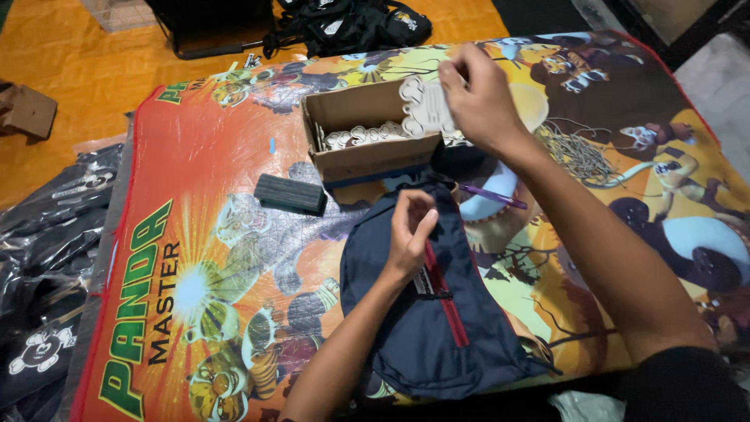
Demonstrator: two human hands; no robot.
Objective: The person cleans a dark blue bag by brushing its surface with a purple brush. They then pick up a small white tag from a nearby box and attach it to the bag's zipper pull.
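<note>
Right hand (476, 98) pinches a scalloped white card tag (426, 108) above the cardboard box (367, 160); left hand (410, 230), fingers loosely curled and holding nothing, rests on the soft navy pouch (437, 312).

**Free room and obstacles on the printed mat**

Open mat (195, 180) lies left of the cardboard box (367, 133) and the dark block (291, 194), giving the widest passage. The navy bag (437, 312) fills the near centre, touching the box's front edge. A purple pen (492, 195) and a heap of strings (574, 152) clutter the right side. Black plastic-wrapped packs (47, 258) bound the mat's left edge; black bags (344, 23) stand beyond its far edge.
</note>
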